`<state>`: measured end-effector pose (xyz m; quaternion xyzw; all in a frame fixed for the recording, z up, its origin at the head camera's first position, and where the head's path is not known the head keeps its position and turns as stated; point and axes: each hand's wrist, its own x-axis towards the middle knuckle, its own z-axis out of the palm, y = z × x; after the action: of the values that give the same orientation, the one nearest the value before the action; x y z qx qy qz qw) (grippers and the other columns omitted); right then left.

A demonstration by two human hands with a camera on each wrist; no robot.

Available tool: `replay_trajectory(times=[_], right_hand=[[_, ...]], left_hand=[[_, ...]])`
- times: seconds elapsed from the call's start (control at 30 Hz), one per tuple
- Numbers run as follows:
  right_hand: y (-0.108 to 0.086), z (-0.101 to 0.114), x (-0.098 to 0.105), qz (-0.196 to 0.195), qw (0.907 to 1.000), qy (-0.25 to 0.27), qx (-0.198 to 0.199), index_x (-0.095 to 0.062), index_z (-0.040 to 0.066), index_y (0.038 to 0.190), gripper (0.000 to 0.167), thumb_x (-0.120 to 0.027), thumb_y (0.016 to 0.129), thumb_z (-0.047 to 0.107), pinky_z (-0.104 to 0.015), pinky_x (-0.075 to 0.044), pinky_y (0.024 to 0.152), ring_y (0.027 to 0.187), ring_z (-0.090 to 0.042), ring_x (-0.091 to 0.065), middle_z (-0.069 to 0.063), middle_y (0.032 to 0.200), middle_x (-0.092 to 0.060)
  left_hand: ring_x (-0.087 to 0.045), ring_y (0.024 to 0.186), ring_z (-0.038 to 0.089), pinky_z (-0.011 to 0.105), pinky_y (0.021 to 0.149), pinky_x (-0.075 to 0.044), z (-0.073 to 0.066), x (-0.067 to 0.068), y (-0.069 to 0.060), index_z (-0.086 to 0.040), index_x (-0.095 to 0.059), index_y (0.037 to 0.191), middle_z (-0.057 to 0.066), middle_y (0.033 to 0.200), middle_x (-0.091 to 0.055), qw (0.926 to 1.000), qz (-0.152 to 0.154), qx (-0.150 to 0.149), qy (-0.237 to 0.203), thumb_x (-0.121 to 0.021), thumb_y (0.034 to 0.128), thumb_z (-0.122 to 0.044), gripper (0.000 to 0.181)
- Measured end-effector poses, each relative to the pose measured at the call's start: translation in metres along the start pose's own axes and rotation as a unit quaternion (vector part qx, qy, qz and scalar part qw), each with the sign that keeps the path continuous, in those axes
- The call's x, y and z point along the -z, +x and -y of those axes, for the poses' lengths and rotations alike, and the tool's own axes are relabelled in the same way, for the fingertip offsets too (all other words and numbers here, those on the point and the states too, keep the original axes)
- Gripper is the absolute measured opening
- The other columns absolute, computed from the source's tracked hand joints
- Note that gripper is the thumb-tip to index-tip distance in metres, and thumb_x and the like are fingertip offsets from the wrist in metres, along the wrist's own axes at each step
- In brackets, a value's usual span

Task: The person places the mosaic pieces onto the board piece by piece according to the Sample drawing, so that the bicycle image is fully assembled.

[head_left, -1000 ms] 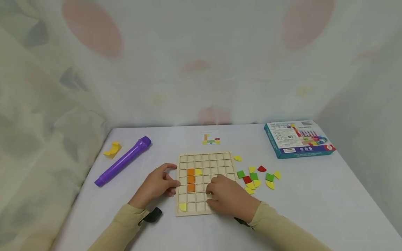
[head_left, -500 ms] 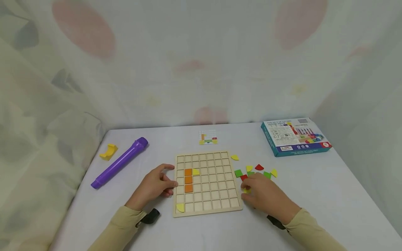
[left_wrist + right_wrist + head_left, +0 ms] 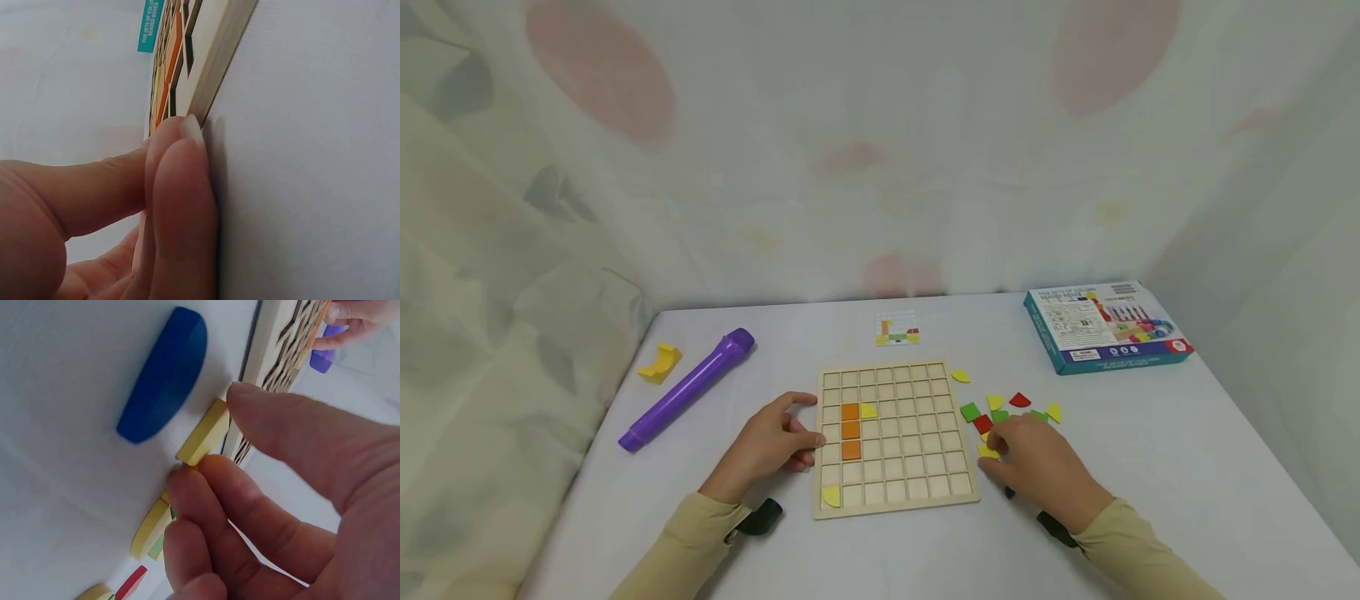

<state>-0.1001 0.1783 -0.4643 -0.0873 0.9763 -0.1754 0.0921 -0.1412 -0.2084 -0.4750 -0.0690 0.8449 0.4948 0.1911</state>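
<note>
- Dressed in long sleeves of plain beige cloth, with the left sleeve (image 3: 666, 550) and the right sleeve (image 3: 1150, 554) matching in colour.
- Covered as far as the wrists, with soft folds in the cloth near the left cuff (image 3: 711, 512).
- Fitted at the left wrist with a black device (image 3: 762, 517), smooth and rounded in outline.
- Fitted at the right wrist with a dark device (image 3: 1057, 531), largely hidden beneath the arm.
- Bare on both the left hand (image 3: 767, 446) and the right hand (image 3: 1045, 467).
- Creased across the finger joints in the right wrist view.
</note>
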Motion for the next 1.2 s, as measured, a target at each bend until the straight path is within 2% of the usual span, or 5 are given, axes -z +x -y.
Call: replay_trajectory(times=[0.37, 0.53, 0.8, 0.97, 1.2], right_hand=[[0.000, 0.005, 0.004, 0.016, 0.9996, -0.020, -0.010, -0.080, 0.014, 0.099, 0.022, -0.093, 0.085, 0.025, -0.037, -0.059, 0.083, 0.085, -0.016, -0.056, 0.005, 0.088, -0.069], [0.000, 0.007, 0.006, 0.015, 0.9996, -0.020, 0.012, -0.081, 0.015, 0.098, 0.020, -0.093, 0.084, 0.022, -0.037, -0.060, 0.085, 0.086, -0.015, -0.058, 0.005, 0.090, -0.072], [0.018, 0.042, -0.002, -0.001, 0.9916, 0.022, 0.127, -0.080, 0.018, 0.102, 0.017, -0.089, 0.088, 0.020, -0.034, -0.059, 0.089, 0.098, -0.011, -0.058, 0.009, 0.101, -0.071], [0.037, 0.085, -0.013, 0.018, 0.9765, 0.025, 0.213, -0.081, 0.019, 0.108, 0.017, -0.086, 0.093, 0.023, -0.032, -0.059, 0.094, 0.106, -0.012, -0.059, 0.009, 0.105, -0.071], [0.051, 0.135, -0.030, 0.040, 0.9548, 0.008, 0.294, -0.082, 0.019, 0.112, 0.015, -0.080, 0.097, 0.020, -0.024, -0.058, 0.094, 0.106, -0.011, -0.061, 0.008, 0.109, -0.073]], left_hand=[[-0.073, 0.065, 0.020, 0.036, 0.063, -0.067, 0.001, 0.001, -0.001, -0.016, -0.054, 0.152, 0.013, 0.090, -0.072, 1.0000, -0.005, 0.005, -0.001, -0.086, 0.0911, -0.008, 0.069], [-0.073, 0.066, 0.020, 0.035, 0.063, -0.066, 0.003, 0.002, 0.000, -0.017, -0.054, 0.152, 0.013, 0.091, -0.071, 1.0000, -0.005, 0.006, 0.003, -0.087, 0.0912, -0.010, 0.070], [-0.072, 0.065, 0.020, 0.035, 0.062, -0.065, 0.005, 0.002, -0.001, -0.017, -0.055, 0.151, 0.012, 0.090, -0.071, 1.0000, -0.006, 0.005, -0.002, -0.086, 0.0919, -0.011, 0.067], [-0.072, 0.065, 0.019, 0.034, 0.062, -0.066, 0.004, 0.002, -0.001, -0.018, -0.056, 0.151, 0.012, 0.089, -0.071, 0.9999, -0.009, 0.003, 0.004, -0.087, 0.0917, -0.013, 0.067], [-0.072, 0.063, 0.020, 0.034, 0.061, -0.065, 0.002, 0.001, 0.000, -0.016, -0.056, 0.150, 0.011, 0.086, -0.073, 1.0000, -0.001, -0.003, 0.000, -0.087, 0.0917, -0.013, 0.066]])
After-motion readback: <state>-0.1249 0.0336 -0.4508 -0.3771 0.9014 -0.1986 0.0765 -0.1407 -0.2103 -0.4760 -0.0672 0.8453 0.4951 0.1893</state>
